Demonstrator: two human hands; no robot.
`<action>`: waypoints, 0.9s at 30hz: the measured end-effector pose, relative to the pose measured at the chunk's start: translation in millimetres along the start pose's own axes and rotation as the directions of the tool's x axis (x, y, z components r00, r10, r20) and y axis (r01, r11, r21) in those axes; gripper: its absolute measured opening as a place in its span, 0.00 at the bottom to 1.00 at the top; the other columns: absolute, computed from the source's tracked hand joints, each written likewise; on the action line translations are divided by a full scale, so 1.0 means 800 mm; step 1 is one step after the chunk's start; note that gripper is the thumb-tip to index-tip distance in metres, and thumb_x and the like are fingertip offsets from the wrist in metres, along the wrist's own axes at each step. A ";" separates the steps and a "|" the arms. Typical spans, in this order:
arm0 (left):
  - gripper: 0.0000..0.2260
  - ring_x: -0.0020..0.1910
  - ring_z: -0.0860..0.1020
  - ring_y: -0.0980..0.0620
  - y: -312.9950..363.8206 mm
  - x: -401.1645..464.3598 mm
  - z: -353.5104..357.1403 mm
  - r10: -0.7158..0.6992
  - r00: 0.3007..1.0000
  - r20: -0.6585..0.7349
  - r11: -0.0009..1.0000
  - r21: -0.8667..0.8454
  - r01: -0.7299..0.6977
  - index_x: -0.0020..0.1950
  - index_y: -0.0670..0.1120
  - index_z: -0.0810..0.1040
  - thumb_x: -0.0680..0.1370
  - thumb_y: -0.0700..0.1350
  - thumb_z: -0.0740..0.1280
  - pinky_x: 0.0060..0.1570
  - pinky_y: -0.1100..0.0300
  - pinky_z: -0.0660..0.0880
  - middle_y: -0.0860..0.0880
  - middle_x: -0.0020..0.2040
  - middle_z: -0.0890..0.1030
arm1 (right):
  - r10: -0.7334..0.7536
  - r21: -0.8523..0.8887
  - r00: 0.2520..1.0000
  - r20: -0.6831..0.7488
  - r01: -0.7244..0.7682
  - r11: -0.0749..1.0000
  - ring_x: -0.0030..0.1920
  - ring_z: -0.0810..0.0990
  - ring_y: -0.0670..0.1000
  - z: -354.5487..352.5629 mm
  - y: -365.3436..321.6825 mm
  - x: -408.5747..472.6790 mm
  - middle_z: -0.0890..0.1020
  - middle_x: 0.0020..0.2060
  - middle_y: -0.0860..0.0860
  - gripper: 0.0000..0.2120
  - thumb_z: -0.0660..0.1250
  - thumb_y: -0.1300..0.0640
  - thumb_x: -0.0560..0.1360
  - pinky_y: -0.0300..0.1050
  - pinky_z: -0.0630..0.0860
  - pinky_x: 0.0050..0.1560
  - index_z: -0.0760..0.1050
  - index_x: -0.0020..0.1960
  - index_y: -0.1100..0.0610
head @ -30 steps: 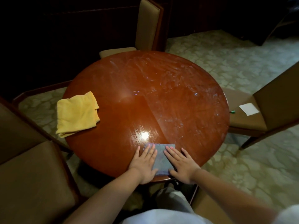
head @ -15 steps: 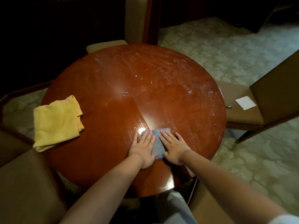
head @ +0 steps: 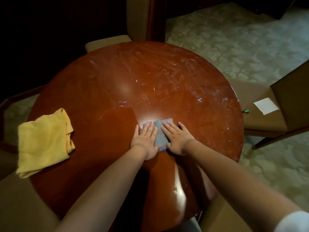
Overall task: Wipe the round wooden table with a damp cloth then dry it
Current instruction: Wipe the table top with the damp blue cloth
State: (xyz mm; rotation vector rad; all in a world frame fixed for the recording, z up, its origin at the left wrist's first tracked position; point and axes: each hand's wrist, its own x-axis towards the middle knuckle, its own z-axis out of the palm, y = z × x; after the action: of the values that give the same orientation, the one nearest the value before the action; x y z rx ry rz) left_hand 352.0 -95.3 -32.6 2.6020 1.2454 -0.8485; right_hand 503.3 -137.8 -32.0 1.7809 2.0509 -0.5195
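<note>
Head view: both hands lie flat, fingers spread, pressing a folded grey cloth [head: 160, 134] onto the round table [head: 103, 91] near its centre. The left hand [head: 145, 141] covers the cloth's nine o'clock side, the right hand [head: 177, 139] its three o'clock side; neither grips it. A yellow cloth [head: 43, 141] rests at the table's nine o'clock edge, partly overhanging. At three o'clock a chair [head: 267, 118] carries a white paper [head: 266, 106].
</note>
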 end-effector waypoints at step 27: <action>0.32 0.74 0.31 0.49 0.077 -0.127 0.065 0.200 0.979 0.033 0.979 0.035 -0.201 0.76 0.48 0.34 0.80 0.62 0.44 0.71 0.39 0.37 0.47 0.76 0.31 | 0.016 0.150 0.999 0.048 -0.023 0.988 0.77 0.42 0.47 0.059 -0.040 -0.190 0.44 0.78 0.51 0.34 0.55 0.47 0.79 0.51 0.37 0.75 0.43 0.79 0.53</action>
State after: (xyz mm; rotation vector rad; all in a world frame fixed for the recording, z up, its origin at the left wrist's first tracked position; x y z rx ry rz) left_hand 325.1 -221.9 -28.4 2.6767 0.9475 -0.8754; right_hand 493.2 -295.4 5.5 1.8527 2.0078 -0.7212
